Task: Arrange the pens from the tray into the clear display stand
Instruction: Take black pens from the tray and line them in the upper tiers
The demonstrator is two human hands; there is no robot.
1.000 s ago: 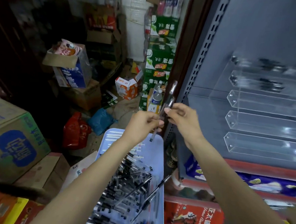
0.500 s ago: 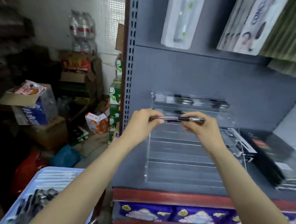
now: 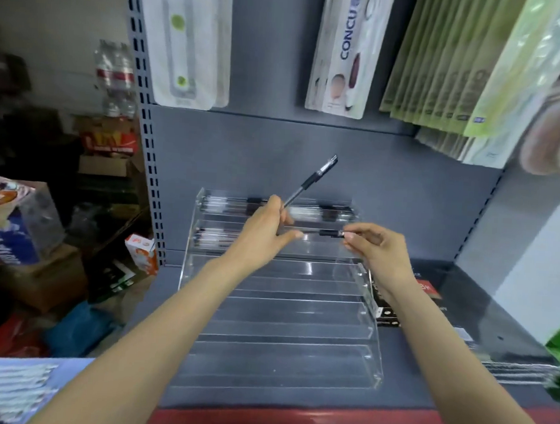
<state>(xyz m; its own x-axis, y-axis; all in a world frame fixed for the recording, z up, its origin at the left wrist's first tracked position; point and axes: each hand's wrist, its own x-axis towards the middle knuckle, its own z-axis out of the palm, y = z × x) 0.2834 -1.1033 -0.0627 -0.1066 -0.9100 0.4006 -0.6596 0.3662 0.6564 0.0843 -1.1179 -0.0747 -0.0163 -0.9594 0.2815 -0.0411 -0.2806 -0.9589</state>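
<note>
A clear tiered display stand (image 3: 275, 313) sits on the grey shelf. Its top two tiers hold several pens (image 3: 308, 210); the lower tiers are bare. My left hand (image 3: 264, 230) grips a black-capped pen (image 3: 313, 179) that points up and to the right above the stand. My right hand (image 3: 376, 250) pinches the end of a second pen (image 3: 326, 233), which lies level over the second tier with its other end near my left fingertips. The blue tray (image 3: 9, 388) shows at the bottom left, its pens mostly out of frame.
Packaged goods (image 3: 342, 51) hang on the back panel above the stand. A black box (image 3: 394, 304) lies on the shelf to the right of the stand. Cardboard boxes (image 3: 15, 225) and bags crowd the floor at the left, past the shelf upright (image 3: 146, 131).
I turned from the tray to the shelf. The pens held together in both hands have been separated: the left hand now lifts one upward, the right holds the other level at the second tier.
</note>
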